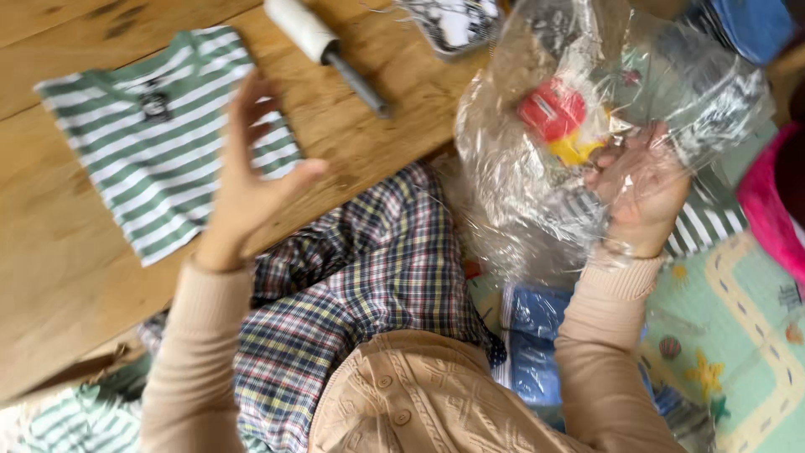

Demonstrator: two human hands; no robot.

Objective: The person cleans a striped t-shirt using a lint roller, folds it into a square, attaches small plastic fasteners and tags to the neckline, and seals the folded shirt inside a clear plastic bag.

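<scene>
My right hand point(639, 189) grips a large crumpled clear plastic bag point(537, 168) held up over the table's right edge; red and yellow items point(560, 122) show through the plastic. My left hand point(247, 172) is raised with fingers spread and holds nothing. It hovers over the right edge of a folded green-and-white striped shirt point(151, 134) lying flat on the wooden table point(50, 268). A plaid garment point(360, 268) is draped across my lap between both arms.
A lint roller point(323, 46) with a white head and grey handle lies at the table's far side. A patterned item point(453, 21) sits beyond it. Blue packaged cloth point(537, 344), a play mat point(738, 335) and a pink object point(776, 210) are at the right.
</scene>
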